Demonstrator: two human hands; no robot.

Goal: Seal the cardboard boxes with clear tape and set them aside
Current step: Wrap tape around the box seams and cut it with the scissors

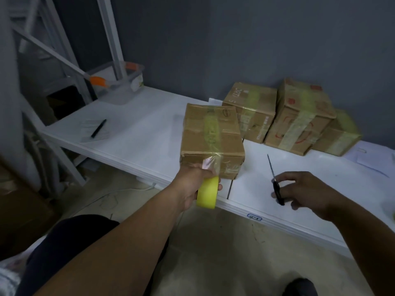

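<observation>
**Hands at the taped box**

Left hand (pixel 193 180) grips the yellow tape roll (pixel 207 192) just before the cardboard box (pixel 211 139), a strip running onto it. Right hand (pixel 303 189), right of the box, closes on black scissors (pixel 277 189). Three sealed boxes (pixel 292 116) sit behind it on the white table (pixel 139 129).

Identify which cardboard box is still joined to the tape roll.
The nearest box, standing alone at the table's front edge: a tape strip runs from it to the roll in the left hand. The three others are stacked by the wall.
</observation>
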